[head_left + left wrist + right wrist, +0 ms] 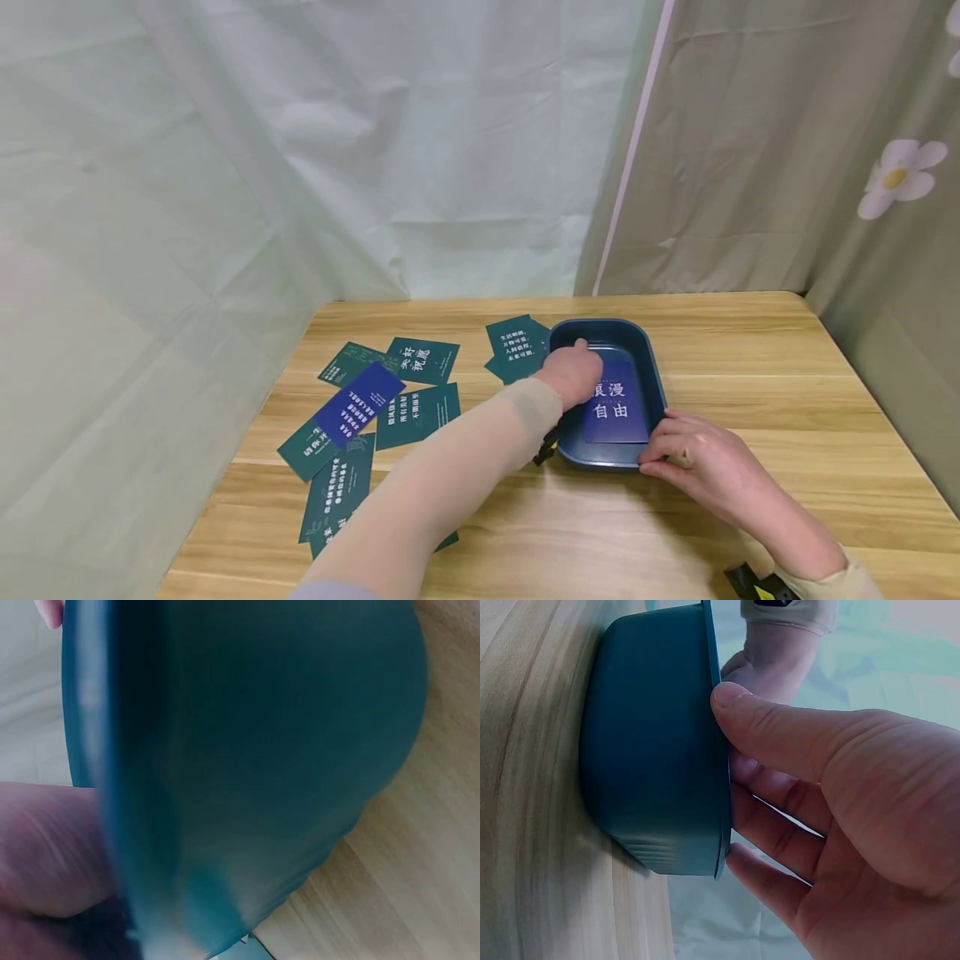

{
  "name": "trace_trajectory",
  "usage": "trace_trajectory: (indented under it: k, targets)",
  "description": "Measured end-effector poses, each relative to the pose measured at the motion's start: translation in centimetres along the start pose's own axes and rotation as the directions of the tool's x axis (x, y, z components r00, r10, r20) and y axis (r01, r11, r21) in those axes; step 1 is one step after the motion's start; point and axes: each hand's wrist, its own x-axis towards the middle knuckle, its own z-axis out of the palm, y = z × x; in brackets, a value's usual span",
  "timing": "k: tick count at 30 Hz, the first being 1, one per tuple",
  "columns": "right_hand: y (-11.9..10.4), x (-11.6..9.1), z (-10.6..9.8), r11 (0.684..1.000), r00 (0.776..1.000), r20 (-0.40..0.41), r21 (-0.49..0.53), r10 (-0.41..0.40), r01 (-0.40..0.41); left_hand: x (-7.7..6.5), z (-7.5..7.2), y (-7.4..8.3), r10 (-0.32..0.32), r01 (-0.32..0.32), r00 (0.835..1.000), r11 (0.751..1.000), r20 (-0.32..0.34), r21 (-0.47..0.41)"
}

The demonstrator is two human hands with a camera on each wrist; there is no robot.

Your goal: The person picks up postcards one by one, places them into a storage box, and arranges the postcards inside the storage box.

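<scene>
A dark blue, round-cornered tray sits on the table, its wall filling much of the right wrist view. A blue card with white characters lies inside it. My left hand reaches into the tray from the left, over the card's left edge; its fingertips are mostly hidden, and I cannot tell whether they pinch the card. At the near right corner my right hand holds the tray's rim, thumb on the outside and fingers on the inner side.
Left of the tray, several green cards lie spread and overlapping, with a blue card on top. More green cards lie against the tray's far left side. Curtains hang behind the wooden table.
</scene>
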Motion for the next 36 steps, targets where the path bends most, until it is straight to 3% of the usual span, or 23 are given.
trace_trajectory:
  k: [6,13,16,21,36]
  targets:
    - [0.0,0.0,0.0,1.000,1.000,0.001,0.002,0.002,-0.002,-0.5,-0.3,0.0,-0.003,0.003,1.000,1.000,-0.007,-0.012]
    - [0.0,0.0,0.1,1.000,1.000,-0.003,0.004,0.004,-0.004,3.8,3.2,-0.6,-0.009,0.009,1.000,1.000,0.010,0.006]
    - [0.0,0.0,0.1,1.000,1.000,-0.004,0.003,0.006,-0.006,2.9,2.5,-0.4,-0.022,0.022,1.000,1.000,0.020,0.001]
    - [-0.1,0.0,0.1,1.000,1.000,-0.003,0.003,0.012,-0.012,-0.2,-0.1,0.2,-0.020,0.021,0.999,0.999,0.027,-0.029]
    - [0.0,-0.1,0.1,1.000,1.000,-0.004,0.014,-0.005,0.005,-0.2,-0.1,0.4,-0.019,0.021,0.999,0.999,0.044,-0.045]
